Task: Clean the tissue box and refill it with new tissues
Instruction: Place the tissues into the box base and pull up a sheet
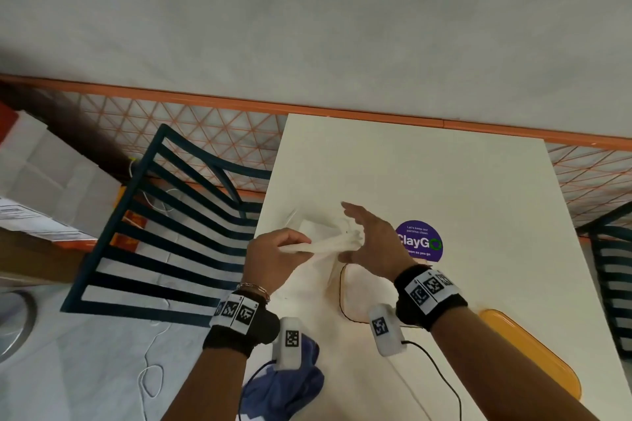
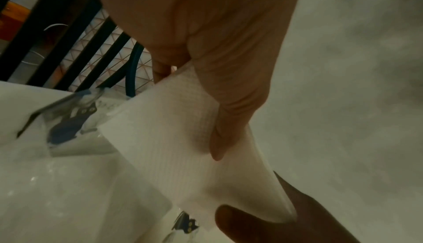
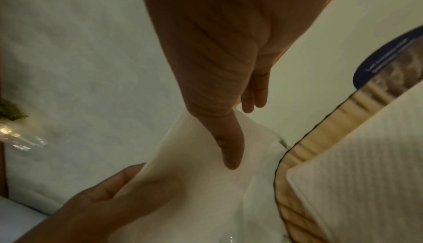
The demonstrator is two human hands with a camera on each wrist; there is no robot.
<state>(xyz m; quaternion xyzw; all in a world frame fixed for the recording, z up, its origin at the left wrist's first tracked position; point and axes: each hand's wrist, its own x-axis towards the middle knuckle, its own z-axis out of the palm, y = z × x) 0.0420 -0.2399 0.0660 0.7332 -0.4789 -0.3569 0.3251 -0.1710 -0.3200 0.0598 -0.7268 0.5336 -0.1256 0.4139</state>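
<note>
Fingers of the left hand point(image 1: 273, 258) and right hand point(image 1: 371, 246) pinch opposite ends of a white tissue point(image 1: 316, 245) above the table point(image 1: 444, 181); only the right-wrist view shows the tissue box point(image 3: 304, 149) beside it.

White tissue stack point(image 1: 319, 244) held above table, woven tissue box point(image 3: 304, 154) beside, tissues inside

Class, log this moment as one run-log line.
left hand: grips tissues | right hand: pinches tissues | tissue box: beside

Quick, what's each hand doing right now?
Left hand: pinches one end of the white tissue.
Right hand: thumb pinches the tissue's other end, fingers straight.
</note>
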